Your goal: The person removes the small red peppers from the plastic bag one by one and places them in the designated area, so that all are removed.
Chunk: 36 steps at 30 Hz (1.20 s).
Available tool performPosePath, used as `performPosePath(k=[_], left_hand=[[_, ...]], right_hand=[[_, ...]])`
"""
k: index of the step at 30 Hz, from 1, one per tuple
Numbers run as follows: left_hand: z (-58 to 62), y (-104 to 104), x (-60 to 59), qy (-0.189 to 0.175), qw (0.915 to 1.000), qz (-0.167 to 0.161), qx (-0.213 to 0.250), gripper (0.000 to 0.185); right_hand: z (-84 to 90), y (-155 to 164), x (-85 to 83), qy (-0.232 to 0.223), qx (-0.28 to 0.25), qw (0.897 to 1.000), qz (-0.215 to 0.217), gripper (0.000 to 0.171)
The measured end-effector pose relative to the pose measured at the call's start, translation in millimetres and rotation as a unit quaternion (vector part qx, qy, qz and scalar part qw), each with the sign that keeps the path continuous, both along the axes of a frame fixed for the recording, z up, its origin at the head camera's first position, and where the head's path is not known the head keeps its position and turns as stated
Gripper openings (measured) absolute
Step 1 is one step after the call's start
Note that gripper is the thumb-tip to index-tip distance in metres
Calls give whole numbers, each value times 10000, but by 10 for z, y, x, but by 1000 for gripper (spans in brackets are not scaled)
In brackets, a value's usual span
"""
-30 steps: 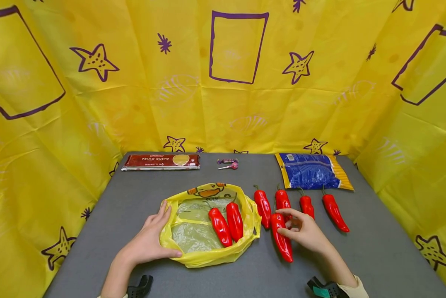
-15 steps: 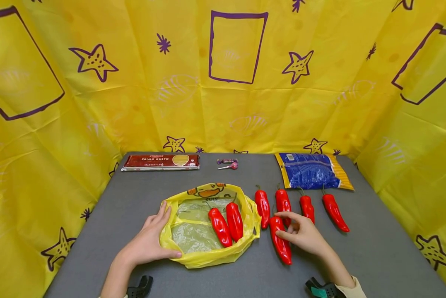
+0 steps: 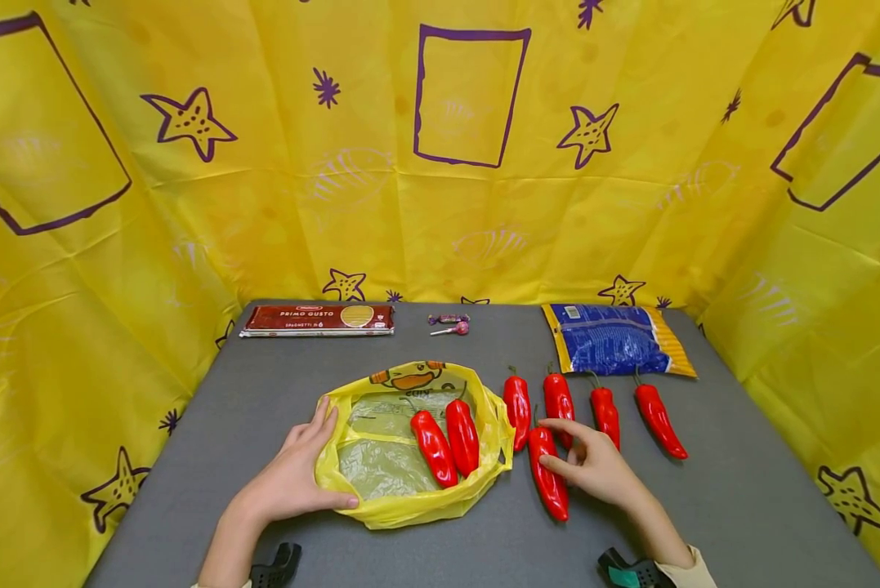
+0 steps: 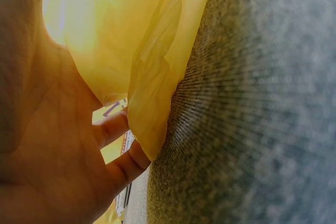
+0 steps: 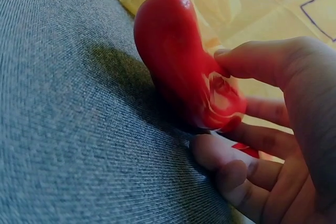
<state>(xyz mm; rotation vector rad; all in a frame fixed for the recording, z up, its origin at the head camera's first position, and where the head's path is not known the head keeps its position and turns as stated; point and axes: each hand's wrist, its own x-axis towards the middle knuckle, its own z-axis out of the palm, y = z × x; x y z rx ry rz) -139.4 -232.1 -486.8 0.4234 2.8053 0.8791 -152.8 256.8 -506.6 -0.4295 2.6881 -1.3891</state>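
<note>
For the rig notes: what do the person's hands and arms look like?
Both the left hand and right hand are ungloved. A black left bracket and black right bracket sit at the wrists; the right one has a green patch. The right sleeve is pale cream. No cables visible.

The right hand (image 3: 596, 465) has shifted its red pepper (image 3: 547, 475) slightly toward the bag (image 3: 403, 510).
</note>
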Motion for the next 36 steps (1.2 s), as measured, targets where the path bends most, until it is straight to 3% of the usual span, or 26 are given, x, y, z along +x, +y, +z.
performPosePath(k=[11,20,28,36], left_hand=[[-16,-1,-10,63,10000,-18,16,143],[-10,0,-36,269,9996,-31,110,143],[17,-2,-34,115,9999,9,66,144],[-5,-10,-11,12,10000,-62,24,144]], right_hand=[[83,32,-15,0,13,10000,28,57],[346,64,-189,420,293,9987,22,56],[526,-147,-367,1099,383,9924,408,52],[631,-466,-483,1156,201,9906,705,47]])
